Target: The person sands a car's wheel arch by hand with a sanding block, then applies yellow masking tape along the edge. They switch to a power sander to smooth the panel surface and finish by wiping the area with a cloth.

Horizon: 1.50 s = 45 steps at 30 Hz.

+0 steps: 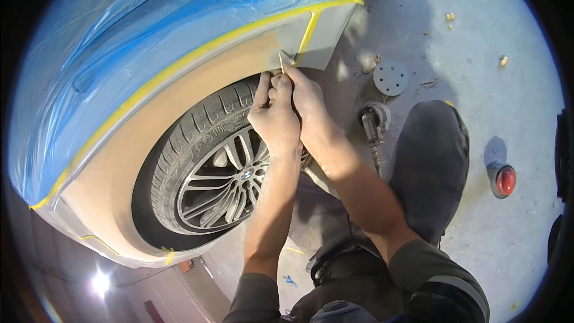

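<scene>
My left hand (pixel 276 113) and my right hand (pixel 308 93) are close together over the upper right of the wheel arch. Between the fingertips stands a thin, stiff-looking strip with a yellowish edge (pixel 282 63), its lower end partly hidden by the fingers. The right thumb and fingers pinch it, and the curled left fingers close on it from below. Around the wheel arch, the car's fender (pixel 98 170) shows a broad peach-beige area on grey. Below my hands is the tyre (pixel 170 173) with its spoked alloy wheel (pixel 206 194).
Blue plastic film (pixel 119 54), edged with yellow masking tape (pixel 185 60), covers the upper body. On the grey floor lie a round sanding disc with holes (pixel 390 78), a hand sander (pixel 372 125) and a red-topped cylinder (pixel 505 180). My bent leg (pixel 430 167) is at right.
</scene>
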Motion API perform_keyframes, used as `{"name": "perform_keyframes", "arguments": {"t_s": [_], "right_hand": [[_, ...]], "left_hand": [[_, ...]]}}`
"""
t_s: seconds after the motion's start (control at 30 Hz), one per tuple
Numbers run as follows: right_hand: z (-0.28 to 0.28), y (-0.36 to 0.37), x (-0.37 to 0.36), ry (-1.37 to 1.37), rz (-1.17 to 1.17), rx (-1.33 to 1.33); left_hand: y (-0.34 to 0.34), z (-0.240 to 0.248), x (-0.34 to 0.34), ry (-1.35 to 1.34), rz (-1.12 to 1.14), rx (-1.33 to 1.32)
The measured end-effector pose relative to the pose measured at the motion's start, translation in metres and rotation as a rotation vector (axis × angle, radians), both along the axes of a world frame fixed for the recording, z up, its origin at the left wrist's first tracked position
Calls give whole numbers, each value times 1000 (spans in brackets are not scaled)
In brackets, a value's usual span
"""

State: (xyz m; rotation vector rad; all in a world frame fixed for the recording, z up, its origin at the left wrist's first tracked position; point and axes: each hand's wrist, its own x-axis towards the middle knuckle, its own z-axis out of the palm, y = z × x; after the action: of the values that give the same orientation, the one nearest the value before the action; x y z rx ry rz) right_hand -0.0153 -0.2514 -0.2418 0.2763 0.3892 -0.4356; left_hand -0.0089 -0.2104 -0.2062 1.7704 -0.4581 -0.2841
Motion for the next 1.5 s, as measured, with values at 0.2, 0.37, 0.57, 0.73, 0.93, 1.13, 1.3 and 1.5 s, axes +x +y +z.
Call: {"name": "perform_keyframes", "arguments": {"t_s": [0.2, 0.37, 0.57, 0.73, 0.93, 1.13, 1.3, 1.5], "right_hand": [[26, 25, -30, 144, 42, -110], [60, 10, -69, 168, 80, -347], [49, -40, -210, 702, -58, -1531], [-38, -129, -303, 1388, -114, -1252], [-162, -137, -332, 1705, 410, -1222], [-111, -189, -315, 1664, 386, -1605], [1, -119, -352, 1679, 191, -1548], [101, 72, -506, 1809, 814, -760]], "left_hand": [[44, 7, -22, 101, 60, 6], [83, 16, -29, 130, -4, -173], [127, 15, -29, -97, -75, -97], [150, -1, -14, -196, -91, -43], [158, -29, 5, -73, -261, 12], [173, 27, 40, -175, -399, 406], [183, 88, 6, -244, -627, 881], [192, 191, -52, -83, -1033, 1179]]}}
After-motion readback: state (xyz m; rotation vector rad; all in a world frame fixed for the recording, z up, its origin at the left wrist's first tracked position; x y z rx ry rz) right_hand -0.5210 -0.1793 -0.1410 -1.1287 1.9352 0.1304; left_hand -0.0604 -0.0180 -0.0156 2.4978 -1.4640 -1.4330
